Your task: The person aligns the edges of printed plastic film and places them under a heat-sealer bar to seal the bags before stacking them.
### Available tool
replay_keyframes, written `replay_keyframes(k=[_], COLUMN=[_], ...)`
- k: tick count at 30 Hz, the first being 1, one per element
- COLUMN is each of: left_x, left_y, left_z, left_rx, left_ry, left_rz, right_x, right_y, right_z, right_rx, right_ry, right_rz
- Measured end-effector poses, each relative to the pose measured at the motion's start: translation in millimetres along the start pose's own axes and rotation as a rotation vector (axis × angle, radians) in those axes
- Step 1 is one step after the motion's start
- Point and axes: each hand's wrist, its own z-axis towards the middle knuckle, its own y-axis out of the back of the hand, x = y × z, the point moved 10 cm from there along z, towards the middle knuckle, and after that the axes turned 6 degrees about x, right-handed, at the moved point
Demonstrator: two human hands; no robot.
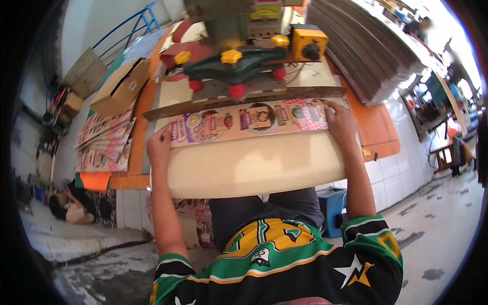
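Over the orange bench [376, 132], a cream pad [254, 168] is carrying a printed strip [231, 124] near the metal bar [310, 93]; left hand [158, 146] and right hand [341, 120] are each pinching an end in their grip. Uneven pulling could be skewing it.

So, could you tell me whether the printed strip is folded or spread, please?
Spread: the printed strip stretches between the left hand and right hand.

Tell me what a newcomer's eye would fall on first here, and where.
First, the colourful printed strip across the pale board, held at its ends by the left hand and right hand. Just beyond it, bright yellow knobs top a dark green bracket. Then a tall stack of sheets at upper right.
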Motion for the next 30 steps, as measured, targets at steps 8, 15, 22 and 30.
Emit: replay_keyframes(k=[8,15,22,30], left_x=[-5.3,-13.8,-22.3,-23.6], left_y=[1.0,6.2,11.1,11.0], left_z=[-10.9,-33.4,-38.1,-37.4], left_rx=[0.006,0.017,-0.002,-0.011], left_ry=[0.04,0.108,0.097,0.064], left_rz=[-0.079,0.044,0.065,0.027], right_x=[-3.4,0.8,11.5,11.3], right_y=[6.4,10.8,19.3,20.2], right_z=[-8.2,-25.2,-31.9,-33.1], right_rx=[-0.005,-0.012,-0.04,-0.081], right_ry=[0.026,0.02,0.012,0.026], right_rz=[0.076,0.007,-0.018,-0.01])
